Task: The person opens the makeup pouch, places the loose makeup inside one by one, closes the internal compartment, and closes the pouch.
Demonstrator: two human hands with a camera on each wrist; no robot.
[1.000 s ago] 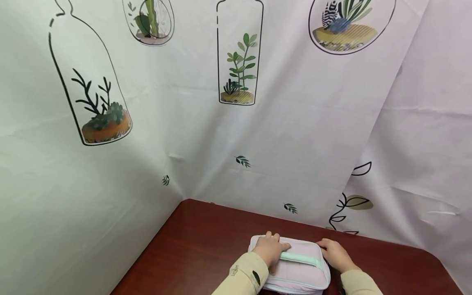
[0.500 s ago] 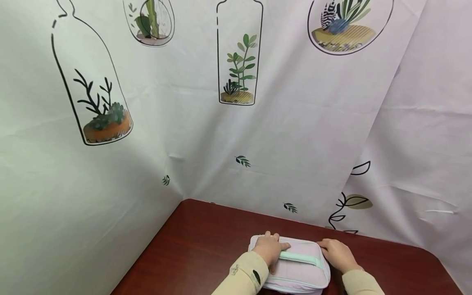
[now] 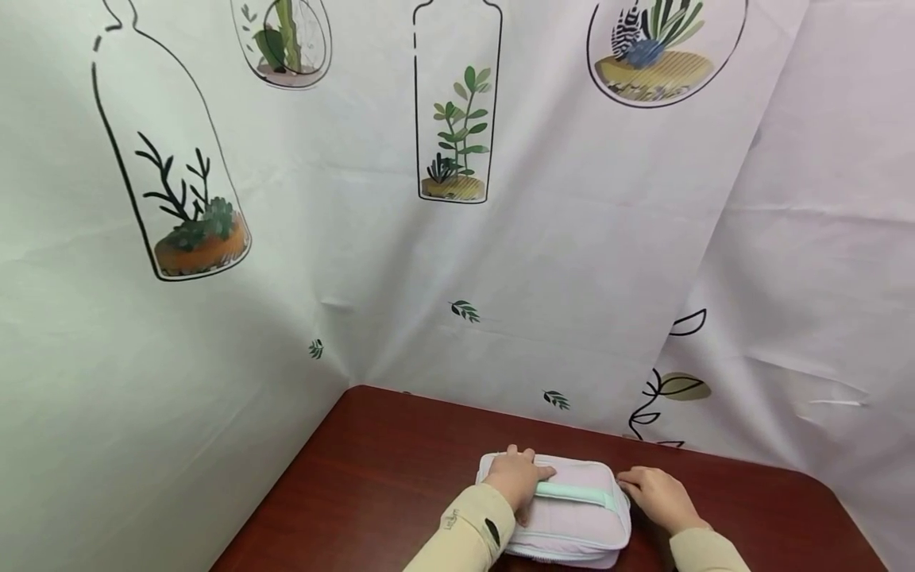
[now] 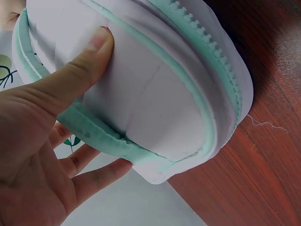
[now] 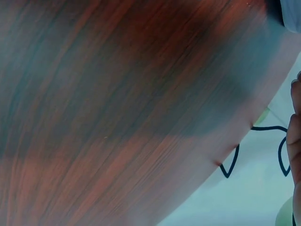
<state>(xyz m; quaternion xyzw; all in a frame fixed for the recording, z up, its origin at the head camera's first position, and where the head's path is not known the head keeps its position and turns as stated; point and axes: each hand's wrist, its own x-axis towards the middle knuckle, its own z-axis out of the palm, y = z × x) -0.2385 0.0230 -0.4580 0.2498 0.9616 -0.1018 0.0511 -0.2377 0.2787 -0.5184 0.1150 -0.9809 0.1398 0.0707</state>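
Note:
A pale lilac zippered case point(image 3: 572, 520) with mint trim lies on the table, also large in the left wrist view. My left hand point(image 3: 513, 481) rests on its left part. The thumb point(image 4: 89, 61) presses the lid on the near side of the mint handle point(image 3: 575, 494), and the spread fingers lie across on the far side. At the case's far right corner my right hand point(image 3: 661, 496) pinches at the zipped edge; what sits between its fingertips is hidden. In the left wrist view the front zipper teeth point(image 4: 207, 42) show. The right wrist view catches only some fingers point(image 5: 295, 136) at its edge.
The dark red wooden table point(image 3: 386, 469) ends against a white cloth point(image 3: 400, 302) printed with plants in jars. The cloth also closes off the left side. A loose thread point(image 4: 265, 123) lies beside the case.
My right hand has shifted slightly right and toward me along the case's corner. The left hand keeps its place on the lid. The whole head view has drifted a little.

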